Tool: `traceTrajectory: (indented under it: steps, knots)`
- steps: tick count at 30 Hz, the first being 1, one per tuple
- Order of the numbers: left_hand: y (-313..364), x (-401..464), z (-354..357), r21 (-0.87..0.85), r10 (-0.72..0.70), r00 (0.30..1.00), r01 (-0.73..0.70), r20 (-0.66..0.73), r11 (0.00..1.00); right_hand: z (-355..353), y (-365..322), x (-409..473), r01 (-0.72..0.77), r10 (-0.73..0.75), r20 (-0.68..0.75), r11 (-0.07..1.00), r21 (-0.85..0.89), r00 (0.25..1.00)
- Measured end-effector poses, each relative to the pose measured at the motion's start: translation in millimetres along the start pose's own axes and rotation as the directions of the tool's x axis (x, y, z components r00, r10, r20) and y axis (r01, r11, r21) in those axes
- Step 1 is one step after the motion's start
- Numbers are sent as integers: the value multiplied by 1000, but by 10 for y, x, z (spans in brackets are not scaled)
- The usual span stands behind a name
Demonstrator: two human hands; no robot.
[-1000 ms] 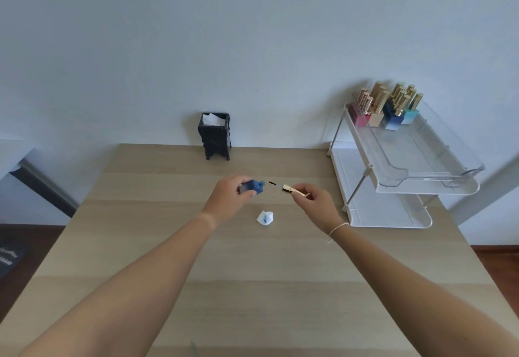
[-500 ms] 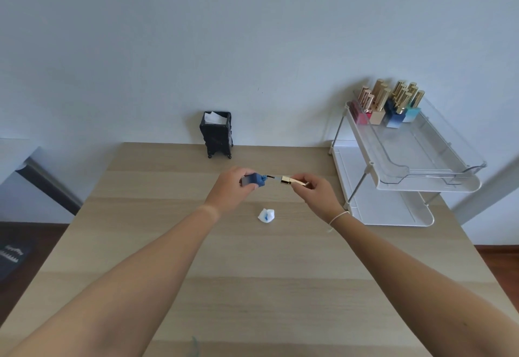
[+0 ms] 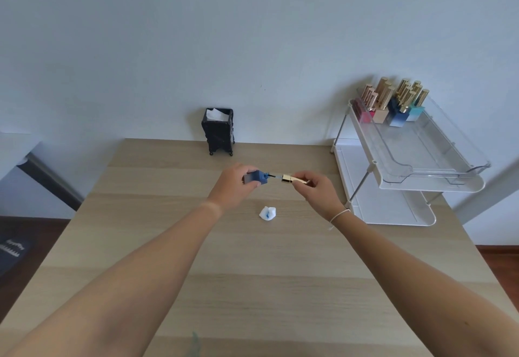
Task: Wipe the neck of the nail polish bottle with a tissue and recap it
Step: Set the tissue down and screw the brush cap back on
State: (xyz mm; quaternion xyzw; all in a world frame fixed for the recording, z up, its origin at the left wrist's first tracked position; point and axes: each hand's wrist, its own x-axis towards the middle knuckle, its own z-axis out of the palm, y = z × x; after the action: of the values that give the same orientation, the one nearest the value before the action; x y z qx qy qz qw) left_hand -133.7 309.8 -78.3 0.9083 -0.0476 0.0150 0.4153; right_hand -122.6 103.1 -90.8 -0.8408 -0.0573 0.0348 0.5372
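Left hand (image 3: 234,185) grips the blue bottle (image 3: 256,178) sideways; right hand (image 3: 314,192) pinches the gold cap (image 3: 295,179), brush at the neck, crumpled tissue (image 3: 267,213) on the surface (image 3: 252,286) below.

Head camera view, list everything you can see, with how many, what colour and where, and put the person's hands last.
Table: one, light wood, fills the lower view.
Nail polish bottle: one, blue, held sideways above the table, neck toward the cap.
Cap: one, gold, its brush tip at the bottle neck, not yet screwed on.
Tissue: one, white with a blue stain, crumpled on the table below the hands.
Tissue holder: one, black, white tissue inside, at the table's far edge.
Shelf rack: one, white with a clear upper tray, two tiers, on the right.
Bottles on the rack: a cluster, gold caps, pink, beige, blue and teal, exact count unclear, back of the upper tray.
Left hand: grips the bottle.
Right hand: pinches the cap; white cord on the wrist.
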Motion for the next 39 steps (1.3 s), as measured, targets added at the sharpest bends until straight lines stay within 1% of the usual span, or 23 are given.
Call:
traceTrajectory:
  steps: [13,21,25,34,39]
  knots:
    - [-5,3,-5,-14,-3,1000,3,-4,1000,-5,2,16,-18,18,10,1000,-3,1000]
    - [-2,3,-12,13,11,1000,-11,22,1000,-10,-17,26,-5,5,19,1000,-8,1000]
    - [3,6,-15,21,15,999,-16,36,1000,-16,-34,29,28,-27,21,998,-49,999]
    - [30,20,5,62,37,997,-40,62,997,-16,-56,67,56,-49,57,989,-137,997]
    - [8,42,31,74,34,997,-39,65,996,-11,-76,107,104,-91,77,976,-190,993]
